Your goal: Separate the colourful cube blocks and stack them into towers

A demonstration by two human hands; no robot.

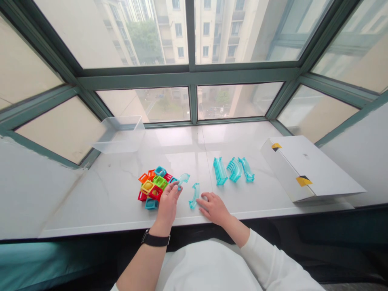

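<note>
Head view: my left hand [168, 207] pinches a curved turquoise plastic track piece [183, 179] beside the cluster of coloured square frames [150, 188]; my right hand [214, 208] lies spread, just beside another curved piece [194, 195], kept within easy reach.

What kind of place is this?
Probably a room in an upstairs flat: a green-framed bay window looks out on apartment blocks, and colourful plastic building tiles lie on the stone sill.

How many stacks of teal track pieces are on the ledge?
3, in a row: left stack, middle stack, right stack. None seem hidden.
</note>
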